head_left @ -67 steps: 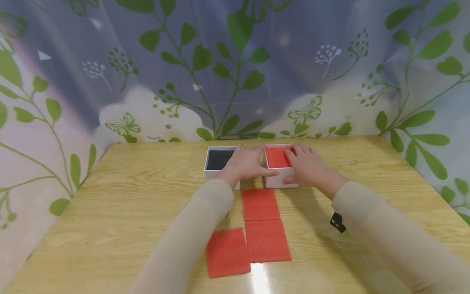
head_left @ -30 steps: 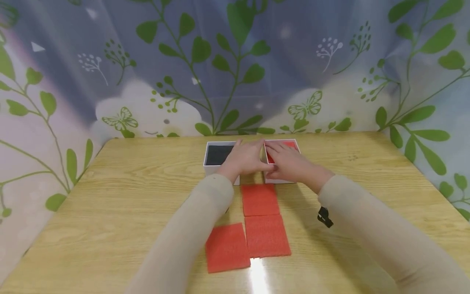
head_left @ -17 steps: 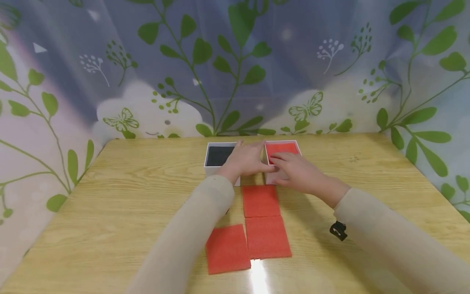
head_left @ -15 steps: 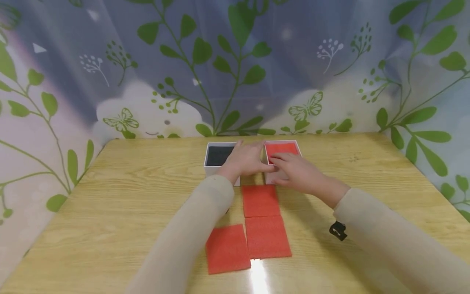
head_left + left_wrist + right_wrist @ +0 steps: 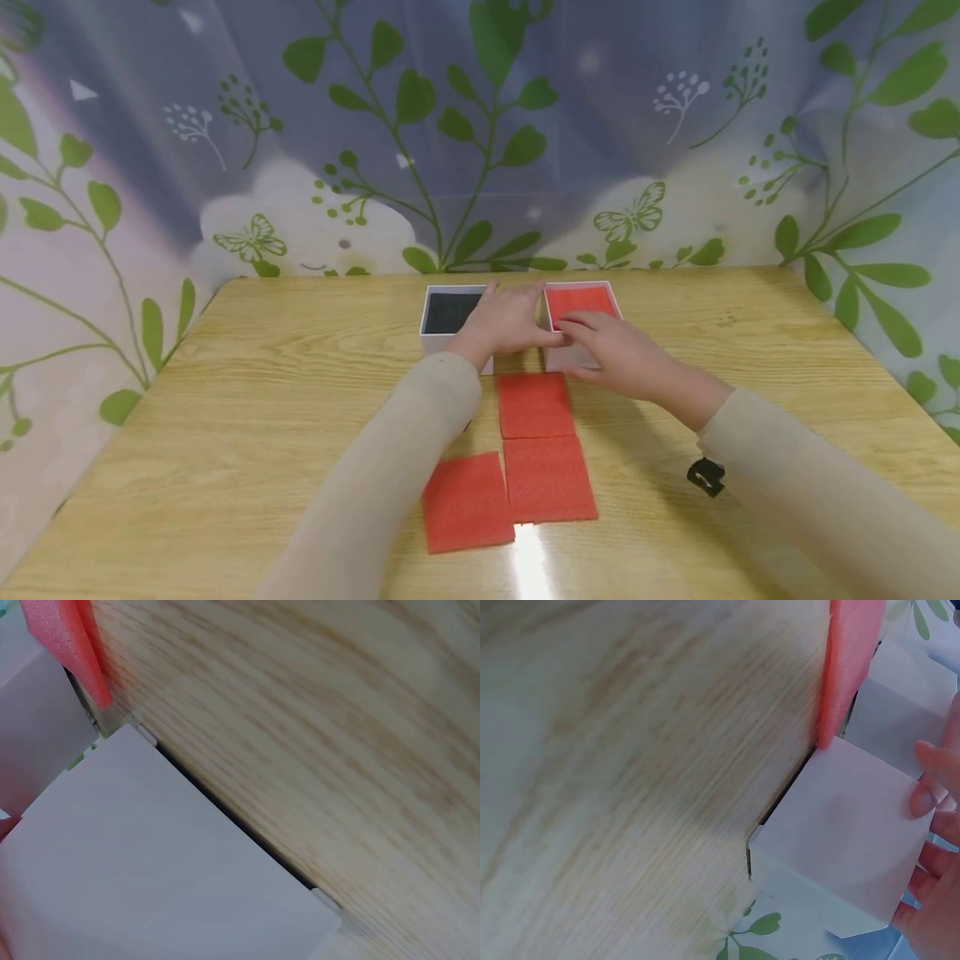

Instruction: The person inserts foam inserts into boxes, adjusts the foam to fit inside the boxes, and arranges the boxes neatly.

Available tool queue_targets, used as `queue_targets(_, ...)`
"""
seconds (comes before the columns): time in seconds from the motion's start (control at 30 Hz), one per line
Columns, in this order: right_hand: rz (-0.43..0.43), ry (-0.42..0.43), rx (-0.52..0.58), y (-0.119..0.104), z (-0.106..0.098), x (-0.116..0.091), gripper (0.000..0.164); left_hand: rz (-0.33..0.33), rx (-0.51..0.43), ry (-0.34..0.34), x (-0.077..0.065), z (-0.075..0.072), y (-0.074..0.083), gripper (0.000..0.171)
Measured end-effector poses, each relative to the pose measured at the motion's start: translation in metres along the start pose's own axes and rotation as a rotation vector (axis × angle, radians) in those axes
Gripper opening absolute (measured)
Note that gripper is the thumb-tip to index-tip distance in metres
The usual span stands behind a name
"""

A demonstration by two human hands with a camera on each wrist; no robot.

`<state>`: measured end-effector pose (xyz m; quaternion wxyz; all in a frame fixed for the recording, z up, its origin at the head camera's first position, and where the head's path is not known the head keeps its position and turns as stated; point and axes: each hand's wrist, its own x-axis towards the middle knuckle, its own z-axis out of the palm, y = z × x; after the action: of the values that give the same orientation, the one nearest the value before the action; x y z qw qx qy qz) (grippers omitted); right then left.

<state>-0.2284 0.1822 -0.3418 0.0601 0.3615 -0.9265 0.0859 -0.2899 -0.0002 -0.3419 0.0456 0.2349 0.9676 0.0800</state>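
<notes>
Two white boxes stand side by side at the back of the table in the head view. Dark sheets (image 5: 452, 312) lie in the left box (image 5: 433, 343), red sheets (image 5: 581, 302) in the right box (image 5: 557, 357). My left hand (image 5: 504, 321) reaches over the left box's right side and grips the right box's left side, thumb at its near corner and a finger at the far one. My right hand (image 5: 618, 354) curls its fingers over the right box's near rim, with the thumb outside the front wall. Its fingertips are partly hidden.
Three red felt-like squares (image 5: 551, 479) lie flat on the wooden table (image 5: 262, 433) in front of the boxes. A leaf-patterned curtain (image 5: 360, 192) hangs right behind the table. In the right wrist view a red square (image 5: 847, 675) shows at the boxes' foot.
My right hand has drawn back from over the red sheets to the right box's near rim, baring more red. My left hand and the boxes have kept their places.
</notes>
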Motion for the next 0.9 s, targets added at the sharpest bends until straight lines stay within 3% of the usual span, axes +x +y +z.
queue_targets(0.9,-0.112,0.057,0.021,-0.004,-0.004,-0.035,0.075,0.004,-0.012,0.004,0.001,0.001,0.001,0.107)
